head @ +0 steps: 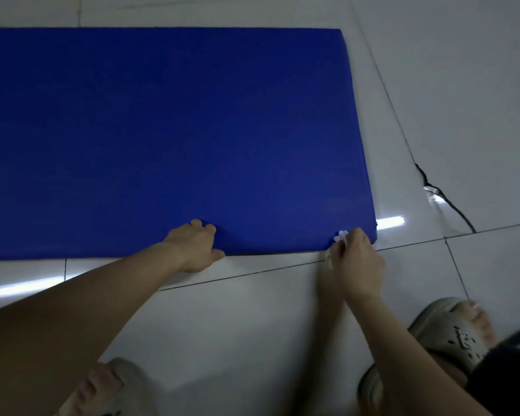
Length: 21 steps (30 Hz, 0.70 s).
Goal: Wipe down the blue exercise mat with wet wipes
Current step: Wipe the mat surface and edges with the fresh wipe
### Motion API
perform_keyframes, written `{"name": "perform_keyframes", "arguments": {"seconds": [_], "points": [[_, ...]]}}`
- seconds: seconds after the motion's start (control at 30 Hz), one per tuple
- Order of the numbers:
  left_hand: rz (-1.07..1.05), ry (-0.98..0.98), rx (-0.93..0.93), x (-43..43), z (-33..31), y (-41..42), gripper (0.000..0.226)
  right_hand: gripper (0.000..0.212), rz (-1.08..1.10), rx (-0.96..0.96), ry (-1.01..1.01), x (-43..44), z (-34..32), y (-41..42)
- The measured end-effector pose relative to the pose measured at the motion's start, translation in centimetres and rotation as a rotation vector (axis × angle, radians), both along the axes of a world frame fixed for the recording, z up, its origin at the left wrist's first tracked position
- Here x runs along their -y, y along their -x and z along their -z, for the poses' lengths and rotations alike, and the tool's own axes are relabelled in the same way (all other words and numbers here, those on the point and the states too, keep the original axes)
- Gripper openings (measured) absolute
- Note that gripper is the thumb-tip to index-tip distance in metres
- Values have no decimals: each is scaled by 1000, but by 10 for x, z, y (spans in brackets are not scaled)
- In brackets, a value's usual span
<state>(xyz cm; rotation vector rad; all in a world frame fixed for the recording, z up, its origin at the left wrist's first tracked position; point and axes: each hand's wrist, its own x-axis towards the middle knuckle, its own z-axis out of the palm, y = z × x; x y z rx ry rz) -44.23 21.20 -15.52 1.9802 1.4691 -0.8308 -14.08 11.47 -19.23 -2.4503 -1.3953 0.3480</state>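
Note:
The blue exercise mat point(168, 139) lies flat on the tiled floor and runs out of view on the left. My left hand point(194, 247) grips the mat's near edge, fingers curled on top and thumb along the edge. My right hand point(357, 262) holds a crumpled white wet wipe point(341, 236) at the mat's near right corner. Most of the wipe is hidden inside my fingers.
Glossy white floor tiles point(252, 325) surround the mat, with a cracked tile point(439, 196) to the right. My feet in grey sandals sit near the bottom, one sandal on the left point(114, 388) and one on the right point(451, 334).

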Motion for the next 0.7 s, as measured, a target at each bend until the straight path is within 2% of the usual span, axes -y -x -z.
{"name": "perform_keyframes", "arguments": {"seconds": [0.07,0.13,0.2,0.3,0.37,0.4,0.47,0.57,0.7], "points": [[1,-6,-2,0,0,1,58,19,48,-31,-29,-6,3,19],[7,-8,-9,0,0,1,57,17,-1,-111,-31,-12,4,55],[14,-8,-15,0,1,0,57,19,-128,-138,-14,-20,6,101],[9,-22,-30,0,2,-1,56,21,-419,-28,19,-27,9,160],[5,-36,-34,0,4,-1,56,24,-567,26,-32,-31,6,162],[5,-39,-33,1,4,-1,57,25,-574,24,-44,-33,5,149],[6,-42,-23,1,5,0,58,25,-463,14,-8,-30,0,105],[0,-47,-4,2,6,1,59,23,-167,-1,54,-20,-4,21],[4,-56,3,3,6,2,59,24,82,54,83,-19,-3,-52]]}}
